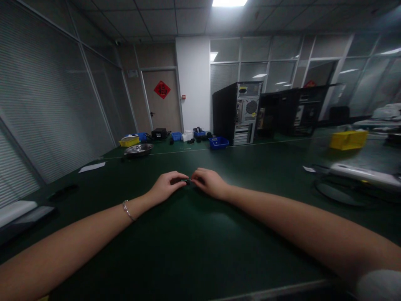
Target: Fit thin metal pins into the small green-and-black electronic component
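Between my fingertips, low over the green tabletop (200,234), is a small dark part (187,182) with a thin light-coloured piece at its right end. It is too small to name. My left hand (167,184) pinches the dark part from the left, thumb below and fingers above. From the right, the fingertips of my right hand (209,182) are pressed together at the light end of the part. Whether a separate piece sits in the right fingers is hard to see. A silver bracelet (127,210) circles my left wrist.
A round metal tray (138,150) and a yellow bin (129,141) stand at the back left. A blue bin (218,143) sits beside a black computer tower (239,113). To the right are another yellow bin (348,140) and a blurred white device (365,173) with cables. Paper (92,167) lies left.
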`<act>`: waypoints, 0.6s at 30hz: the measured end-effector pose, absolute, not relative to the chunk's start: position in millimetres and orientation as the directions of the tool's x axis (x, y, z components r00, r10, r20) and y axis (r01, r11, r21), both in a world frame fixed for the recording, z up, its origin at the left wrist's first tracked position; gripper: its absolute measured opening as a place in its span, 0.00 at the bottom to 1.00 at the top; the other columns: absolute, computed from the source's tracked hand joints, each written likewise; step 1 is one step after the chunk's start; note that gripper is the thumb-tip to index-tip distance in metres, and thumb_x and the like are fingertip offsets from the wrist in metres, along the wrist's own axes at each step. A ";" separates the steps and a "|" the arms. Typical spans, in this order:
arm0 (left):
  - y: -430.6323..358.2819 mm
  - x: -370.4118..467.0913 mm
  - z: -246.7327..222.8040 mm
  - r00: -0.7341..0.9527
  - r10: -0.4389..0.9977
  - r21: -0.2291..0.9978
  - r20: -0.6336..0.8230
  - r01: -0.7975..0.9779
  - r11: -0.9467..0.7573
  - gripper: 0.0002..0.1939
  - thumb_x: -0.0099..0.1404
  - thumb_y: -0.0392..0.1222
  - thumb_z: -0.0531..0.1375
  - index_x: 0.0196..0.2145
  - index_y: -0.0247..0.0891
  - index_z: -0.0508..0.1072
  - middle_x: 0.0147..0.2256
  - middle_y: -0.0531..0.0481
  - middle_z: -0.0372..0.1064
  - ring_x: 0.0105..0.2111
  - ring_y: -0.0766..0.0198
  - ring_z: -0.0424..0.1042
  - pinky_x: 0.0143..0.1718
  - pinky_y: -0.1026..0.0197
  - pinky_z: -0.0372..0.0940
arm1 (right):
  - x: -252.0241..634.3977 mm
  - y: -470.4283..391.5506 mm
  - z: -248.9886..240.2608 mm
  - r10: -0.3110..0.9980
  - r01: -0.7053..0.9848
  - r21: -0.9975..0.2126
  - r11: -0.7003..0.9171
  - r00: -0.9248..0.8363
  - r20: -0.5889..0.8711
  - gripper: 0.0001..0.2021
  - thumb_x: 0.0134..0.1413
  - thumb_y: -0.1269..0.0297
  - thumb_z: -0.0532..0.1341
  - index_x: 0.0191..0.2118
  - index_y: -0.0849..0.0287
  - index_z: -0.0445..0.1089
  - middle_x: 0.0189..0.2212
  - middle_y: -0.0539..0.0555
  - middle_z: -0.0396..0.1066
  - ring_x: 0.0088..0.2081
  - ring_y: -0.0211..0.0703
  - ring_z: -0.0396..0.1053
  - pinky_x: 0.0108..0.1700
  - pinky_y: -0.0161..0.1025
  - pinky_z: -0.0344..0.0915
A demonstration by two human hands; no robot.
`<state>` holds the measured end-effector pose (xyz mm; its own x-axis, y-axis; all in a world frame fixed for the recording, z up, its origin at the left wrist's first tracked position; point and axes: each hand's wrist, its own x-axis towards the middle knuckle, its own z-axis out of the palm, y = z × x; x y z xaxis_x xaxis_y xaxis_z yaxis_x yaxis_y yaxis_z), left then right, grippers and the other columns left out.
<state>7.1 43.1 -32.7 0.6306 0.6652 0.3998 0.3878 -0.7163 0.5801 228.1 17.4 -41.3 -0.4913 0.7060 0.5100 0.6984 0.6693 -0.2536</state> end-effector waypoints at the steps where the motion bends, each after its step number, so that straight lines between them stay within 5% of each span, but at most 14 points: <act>1: 43.4 6.6 -33.0 0.629 0.666 0.578 0.402 0.390 -0.717 0.14 0.63 0.45 0.58 0.45 0.39 0.75 0.39 0.47 0.72 0.38 0.58 0.70 0.40 0.57 0.65 | 228.2 17.3 -41.0 0.705 0.696 -0.251 0.673 -0.500 0.502 0.06 0.59 0.67 0.57 0.40 0.60 0.71 0.35 0.54 0.69 0.35 0.39 0.66 0.36 0.34 0.59; 18: 47.9 5.0 -34.9 0.624 0.700 0.744 0.348 0.270 -0.611 0.12 0.60 0.39 0.61 0.42 0.38 0.76 0.41 0.47 0.73 0.41 0.58 0.71 0.45 0.56 0.65 | 227.6 14.7 -38.7 0.659 0.640 -0.245 0.729 -0.557 0.506 0.07 0.61 0.68 0.56 0.40 0.62 0.71 0.36 0.55 0.67 0.36 0.40 0.66 0.38 0.34 0.61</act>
<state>5.0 47.9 -34.9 0.6242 0.6995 0.3479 0.2695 -0.6108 0.7445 227.6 14.7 -38.7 -0.5570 0.6589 0.5056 0.6397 0.7286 -0.2449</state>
